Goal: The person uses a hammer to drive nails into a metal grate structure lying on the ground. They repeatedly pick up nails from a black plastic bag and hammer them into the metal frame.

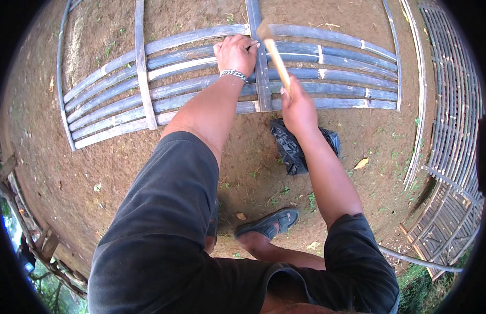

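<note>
Dirt ground [96, 162] outdoors; bamboo frame [190, 86] lies flat on it, running off past the far side. Probably light, springy, may split; best held at a crosspiece [261, 78]. Grey-blue slats, pale joints. Left hand [236, 55] curled near middle crosspiece, can't tell if pinching anything. Right hand [299, 107] wrapped round hammer [278, 63] handle, head blurred. Black plastic bag [290, 149] just beyond frame's near edge.

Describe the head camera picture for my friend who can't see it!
A person's right hand holds a pale wooden-handled hammer over a grey bamboo-slat frame, where the left hand, wearing a silver chain bracelet, rests. A black plastic bag lies on brown soil.
</note>
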The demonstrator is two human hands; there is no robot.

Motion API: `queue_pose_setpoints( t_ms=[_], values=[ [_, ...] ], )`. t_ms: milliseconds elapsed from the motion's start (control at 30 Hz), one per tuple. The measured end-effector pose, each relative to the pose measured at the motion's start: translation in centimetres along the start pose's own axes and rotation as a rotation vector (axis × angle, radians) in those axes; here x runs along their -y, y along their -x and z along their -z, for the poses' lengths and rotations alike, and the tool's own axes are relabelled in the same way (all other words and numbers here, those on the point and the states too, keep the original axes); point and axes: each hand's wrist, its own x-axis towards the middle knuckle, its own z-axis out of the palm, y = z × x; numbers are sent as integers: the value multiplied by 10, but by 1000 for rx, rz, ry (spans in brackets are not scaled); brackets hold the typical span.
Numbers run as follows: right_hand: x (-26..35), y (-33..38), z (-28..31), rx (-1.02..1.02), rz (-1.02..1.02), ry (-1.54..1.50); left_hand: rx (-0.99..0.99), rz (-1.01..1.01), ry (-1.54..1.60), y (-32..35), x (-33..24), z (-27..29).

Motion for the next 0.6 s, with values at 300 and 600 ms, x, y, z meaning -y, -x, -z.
queue_pose_setpoints(
  t_ms=[300, 600],
  values=[
    [3, 8, 22, -91, -35, -52, 128, 85, -17, 3, -14, 11],
    [-3, 7, 22, -61, 38, -120, 171, 418, -338, 31, -45, -15]
  ],
)
